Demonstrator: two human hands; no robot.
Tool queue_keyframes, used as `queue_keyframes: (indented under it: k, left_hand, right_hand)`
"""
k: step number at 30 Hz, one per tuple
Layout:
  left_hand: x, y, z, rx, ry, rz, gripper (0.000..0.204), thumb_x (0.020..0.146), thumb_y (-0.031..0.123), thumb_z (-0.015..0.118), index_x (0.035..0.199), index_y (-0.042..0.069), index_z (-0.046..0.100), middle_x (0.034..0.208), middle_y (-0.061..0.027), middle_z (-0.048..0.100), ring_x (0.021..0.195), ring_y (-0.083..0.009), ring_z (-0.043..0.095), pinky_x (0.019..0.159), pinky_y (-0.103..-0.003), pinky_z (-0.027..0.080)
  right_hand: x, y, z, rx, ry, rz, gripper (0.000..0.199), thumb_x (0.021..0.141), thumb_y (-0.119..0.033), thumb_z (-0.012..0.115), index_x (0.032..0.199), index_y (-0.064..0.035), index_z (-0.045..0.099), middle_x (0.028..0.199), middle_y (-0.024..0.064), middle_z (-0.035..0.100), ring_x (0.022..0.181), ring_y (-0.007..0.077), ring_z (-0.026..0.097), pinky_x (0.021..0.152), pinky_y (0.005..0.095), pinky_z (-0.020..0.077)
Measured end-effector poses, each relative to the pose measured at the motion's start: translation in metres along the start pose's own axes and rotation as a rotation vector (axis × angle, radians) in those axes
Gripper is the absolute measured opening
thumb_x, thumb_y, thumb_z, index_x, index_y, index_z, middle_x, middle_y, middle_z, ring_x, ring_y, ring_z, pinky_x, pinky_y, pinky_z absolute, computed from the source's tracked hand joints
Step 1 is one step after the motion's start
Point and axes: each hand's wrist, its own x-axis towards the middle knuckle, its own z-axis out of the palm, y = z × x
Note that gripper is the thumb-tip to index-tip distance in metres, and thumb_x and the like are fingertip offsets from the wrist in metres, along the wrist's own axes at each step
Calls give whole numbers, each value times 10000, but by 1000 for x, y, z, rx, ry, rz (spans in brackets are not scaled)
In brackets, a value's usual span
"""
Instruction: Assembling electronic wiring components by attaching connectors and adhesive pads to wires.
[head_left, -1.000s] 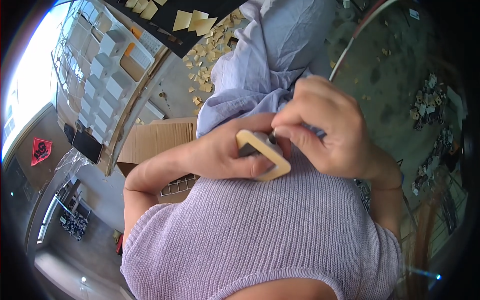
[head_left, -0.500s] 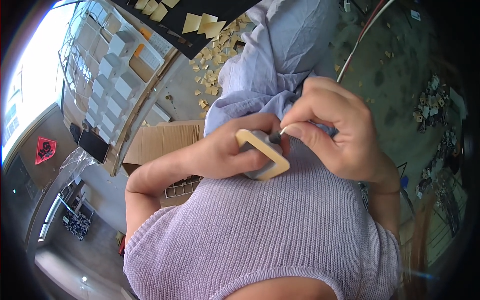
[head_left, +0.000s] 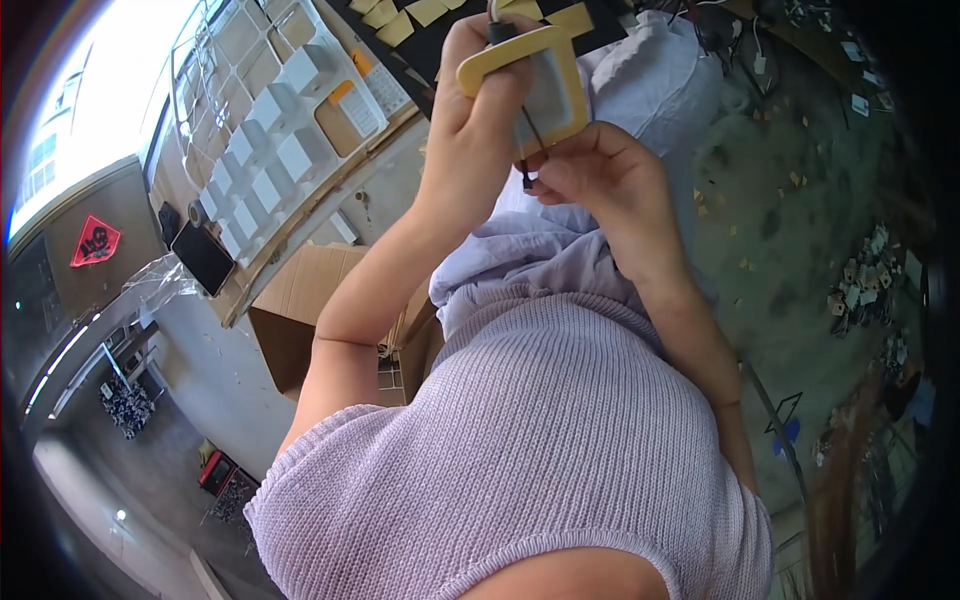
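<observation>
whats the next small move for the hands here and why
Probably a gentle draw on the dark wire by the right hand, while the left hand steadies the yellow-rimmed housing. The left already grips the housing, the wire shows at its opening, and the wire's small black end hangs right by the right hand's fingers, within easy reach.

White glare from upper-left window [head_left: 100, 100]

1. Left hand [head_left: 475, 130], one; right hand [head_left: 612, 178], one.
2. Yellow-rimmed grey housing [head_left: 553, 90]: one.
3. Black plug [head_left: 527, 183]: one.
4. White blocks [head_left: 297, 152]: about nine, far ones blurred.
5. Cardboard box [head_left: 310, 282]: one.
6. Black slab [head_left: 203, 257]: one.
7. Red sign [head_left: 96, 241]: one.
8. Yellow pieces [head_left: 395, 29], upper edge: five at least, some cut off.
</observation>
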Motion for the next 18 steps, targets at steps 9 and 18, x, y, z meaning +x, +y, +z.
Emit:
queue_keyframes:
  k: [9,18]
  left_hand:
    - [5,9,14,96,26,-31,143,943,81,429,1069,40,482,945,-24,468,870,-100,424,787,-221,360]
    - [-8,3,5,551,-52,189,236,935,179,514,1110,21,523,1058,-75,561,964,-189,604,831,-325,529]
  right_hand:
    - [-5,-4,-5,148,-59,133,157,855,-53,690,968,27,617,867,117,687,747,170,694,707,262,583]
    - [-10,-2,-7,178,-35,123,215,856,-56,688,1032,23,594,875,124,695,764,173,697,720,258,584]
